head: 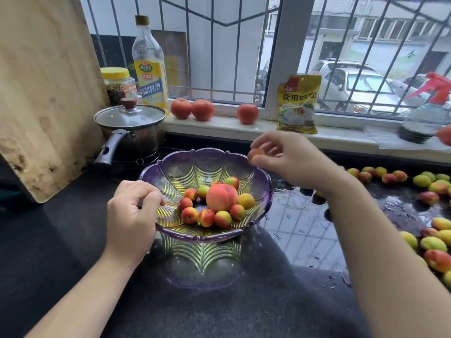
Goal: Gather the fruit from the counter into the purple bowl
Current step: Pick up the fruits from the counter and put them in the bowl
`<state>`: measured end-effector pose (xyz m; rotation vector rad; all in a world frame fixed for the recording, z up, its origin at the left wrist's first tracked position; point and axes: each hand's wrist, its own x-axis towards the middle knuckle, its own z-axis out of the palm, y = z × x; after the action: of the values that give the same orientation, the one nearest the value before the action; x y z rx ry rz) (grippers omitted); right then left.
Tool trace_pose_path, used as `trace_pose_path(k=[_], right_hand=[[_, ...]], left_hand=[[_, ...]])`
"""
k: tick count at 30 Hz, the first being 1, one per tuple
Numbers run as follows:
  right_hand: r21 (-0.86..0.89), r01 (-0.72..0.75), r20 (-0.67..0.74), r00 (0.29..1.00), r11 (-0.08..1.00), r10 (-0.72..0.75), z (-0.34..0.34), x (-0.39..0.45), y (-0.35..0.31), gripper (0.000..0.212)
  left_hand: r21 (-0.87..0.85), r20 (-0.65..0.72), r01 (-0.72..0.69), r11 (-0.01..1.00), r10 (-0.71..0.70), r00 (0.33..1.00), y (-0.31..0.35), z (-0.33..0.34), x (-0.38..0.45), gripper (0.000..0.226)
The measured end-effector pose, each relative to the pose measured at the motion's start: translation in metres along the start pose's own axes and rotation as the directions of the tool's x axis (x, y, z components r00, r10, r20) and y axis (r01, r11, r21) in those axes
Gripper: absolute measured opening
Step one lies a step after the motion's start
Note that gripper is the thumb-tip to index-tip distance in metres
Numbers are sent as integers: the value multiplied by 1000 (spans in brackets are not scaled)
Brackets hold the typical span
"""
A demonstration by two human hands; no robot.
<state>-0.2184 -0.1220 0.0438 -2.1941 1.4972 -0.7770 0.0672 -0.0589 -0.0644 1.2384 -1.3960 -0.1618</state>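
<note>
The purple glass bowl [170, 162] stands on the dark counter, holding a large peach [221, 196] and several small red-yellow fruits [206, 217]. My left hand [133, 213] grips the bowl's near-left rim. My right hand [290, 159] hovers above the bowl's far-right rim and pinches one small fruit [255, 155] in its fingertips. Many more small fruits [400, 176] lie loose on the wet counter to the right, some [433, 243] near the right edge of view.
A lidded steel pot [130, 129] sits behind the bowl at left, beside a leaning wooden board [46, 93]. On the sill stand a bottle [150, 67], a jar [118, 85], three tomatoes [202, 109], a yellow packet [299, 104] and a spray bottle [425, 115].
</note>
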Motion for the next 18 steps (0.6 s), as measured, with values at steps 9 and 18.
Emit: trace_pose_path(k=[9, 18], right_hand=[[-505, 73, 85, 996, 860, -35, 44, 11, 11, 24], [-39, -109, -264, 960, 993, 95, 12, 13, 25, 16]], left_hand=[[4, 7, 20, 1000, -20, 1000, 3, 0, 0, 28], [-20, 43, 44, 999, -43, 998, 2, -1, 0, 24]])
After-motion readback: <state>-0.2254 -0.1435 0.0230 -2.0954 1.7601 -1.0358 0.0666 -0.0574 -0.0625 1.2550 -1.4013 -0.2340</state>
